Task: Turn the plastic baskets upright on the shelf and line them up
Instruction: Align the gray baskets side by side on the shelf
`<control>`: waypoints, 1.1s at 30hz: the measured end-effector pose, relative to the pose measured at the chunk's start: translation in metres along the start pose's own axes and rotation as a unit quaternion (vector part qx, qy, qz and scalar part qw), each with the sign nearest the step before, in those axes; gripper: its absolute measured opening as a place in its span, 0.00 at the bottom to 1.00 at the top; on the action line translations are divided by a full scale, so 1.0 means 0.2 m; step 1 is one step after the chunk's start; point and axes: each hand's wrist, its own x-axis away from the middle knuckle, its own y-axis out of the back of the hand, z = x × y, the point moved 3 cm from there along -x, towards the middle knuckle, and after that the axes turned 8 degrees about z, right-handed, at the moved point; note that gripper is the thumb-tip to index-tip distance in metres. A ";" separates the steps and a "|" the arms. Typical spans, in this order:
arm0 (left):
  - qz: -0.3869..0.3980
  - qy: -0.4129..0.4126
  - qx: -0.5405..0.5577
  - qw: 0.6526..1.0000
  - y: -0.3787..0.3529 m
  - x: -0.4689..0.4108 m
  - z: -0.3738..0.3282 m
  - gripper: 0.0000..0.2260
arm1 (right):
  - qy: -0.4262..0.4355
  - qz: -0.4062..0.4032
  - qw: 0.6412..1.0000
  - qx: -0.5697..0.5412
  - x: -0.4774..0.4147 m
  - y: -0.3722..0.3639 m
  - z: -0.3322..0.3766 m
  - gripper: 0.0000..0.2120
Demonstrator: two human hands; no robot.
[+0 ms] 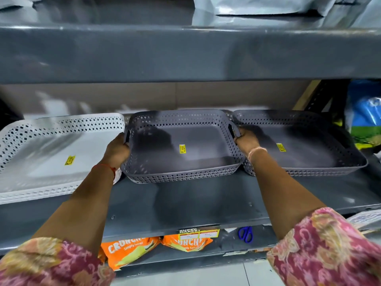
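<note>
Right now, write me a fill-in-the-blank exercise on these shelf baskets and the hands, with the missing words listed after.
1. The basket at the far left of the row is ____ in colour.
2. Both hands, the left hand and the right hand, grip the ____ basket of the three by its side handles.
3. The sticker on each basket's floor is ____.
4. Under the shelf, right of the orange snack bags, lies a pair of blue ____.

Missing words: white; middle; yellow; scissors
</note>
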 end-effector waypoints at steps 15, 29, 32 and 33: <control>0.005 0.007 0.025 1.000 -0.01 0.10 -0.01 0.18 | 0.012 0.009 1.000 0.009 0.05 -0.02 -0.04 0.21; 0.031 -0.019 0.095 0.995 -0.03 0.41 0.06 0.18 | 0.027 0.009 1.000 -0.010 0.36 0.00 -0.17 0.19; 0.026 -0.014 0.088 0.996 -0.03 0.45 0.06 0.18 | 0.027 0.015 0.999 -0.011 0.41 0.00 -0.19 0.22; 0.025 -0.012 0.089 0.996 -0.04 0.45 0.06 0.18 | 0.027 0.017 0.999 -0.012 0.41 0.00 -0.19 0.23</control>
